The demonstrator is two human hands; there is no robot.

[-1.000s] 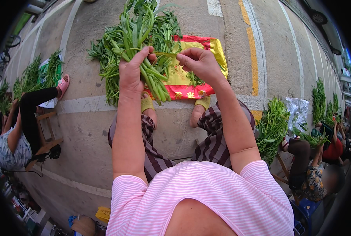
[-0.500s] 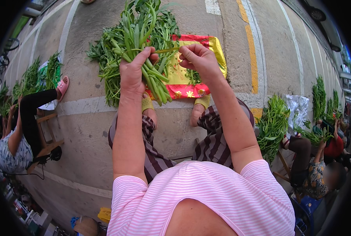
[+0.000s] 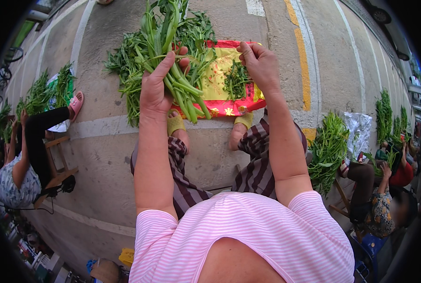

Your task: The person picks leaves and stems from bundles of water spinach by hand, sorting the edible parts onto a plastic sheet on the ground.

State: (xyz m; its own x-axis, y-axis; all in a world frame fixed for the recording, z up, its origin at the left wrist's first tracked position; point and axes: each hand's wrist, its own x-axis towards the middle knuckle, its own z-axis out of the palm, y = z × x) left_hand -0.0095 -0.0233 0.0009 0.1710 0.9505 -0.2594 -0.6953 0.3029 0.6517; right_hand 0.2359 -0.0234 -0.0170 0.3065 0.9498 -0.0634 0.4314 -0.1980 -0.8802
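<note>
My left hand (image 3: 156, 89) is closed around a bunch of leafy greens (image 3: 187, 90), thick pale-green stems toward me and leaves pointing away. A thin yellowish strand crosses the stems above my thumb. My right hand (image 3: 262, 66) is apart from the bunch, fingers curled into a pinch over the right side of a red-and-gold sheet (image 3: 214, 78). What those fingertips hold, if anything, I cannot make out. Below and left of them, a small heap of green trimmings (image 3: 237, 79) lies on the sheet. Behind the bunch, a larger pile of greens (image 3: 128, 70) rests on the ground.
My feet in yellow slippers (image 3: 175, 123) are at the sheet's near edge. To the right lie more greens (image 3: 330, 148) and a silvery plastic sheet (image 3: 358, 129). People sit handling greens on both sides; a wooden stool (image 3: 57, 162) stands at left. Painted lines cross the pavement.
My right hand has moved right, away from the bunch. The yellowish strip stretched between my hands no longer shows there. The sheet's right part now looks folded in, and the trimmings are more exposed.
</note>
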